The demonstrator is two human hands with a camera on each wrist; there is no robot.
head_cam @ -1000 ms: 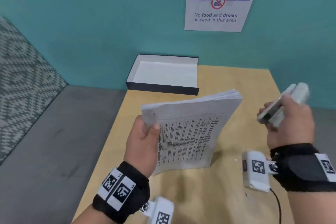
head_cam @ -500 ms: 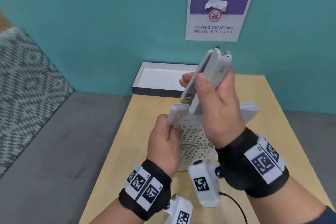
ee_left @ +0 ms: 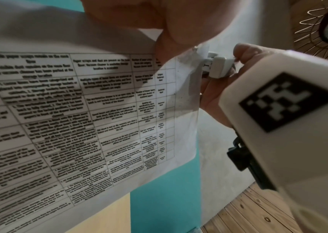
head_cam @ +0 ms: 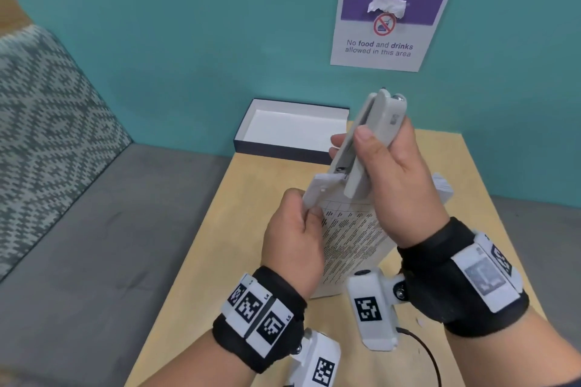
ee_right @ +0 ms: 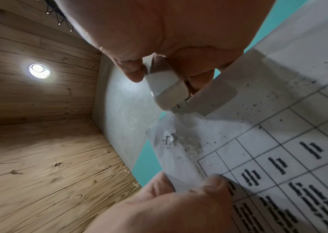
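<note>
A thick stack of printed paper [head_cam: 349,229] with tables on it stands upright over the wooden table [head_cam: 251,198]. My left hand [head_cam: 295,239] pinches the stack's upper left corner [ee_right: 181,176]. My right hand [head_cam: 393,179] grips a white stapler [head_cam: 367,141], nose down, with its jaws around the top edge of the stack near that corner. In the right wrist view the stapler's [ee_right: 171,93] mouth meets the paper [ee_right: 278,141] just above a small dented mark. The left wrist view shows the sheet [ee_left: 79,110] and the stapler [ee_left: 216,66] tip at its corner.
An open dark box [head_cam: 292,132] with a white inside lies at the table's far edge against the teal wall. A "No food and drinks" sign [head_cam: 386,28] hangs above it. A grey patterned sofa [head_cam: 47,135] stands to the left. A black cable [head_cam: 430,358] trails near my right wrist.
My right hand swung the stapler from the right side over to the stack's top left corner. The stack has been raised more upright, and the stapler now sits closer on the paper's edge.
</note>
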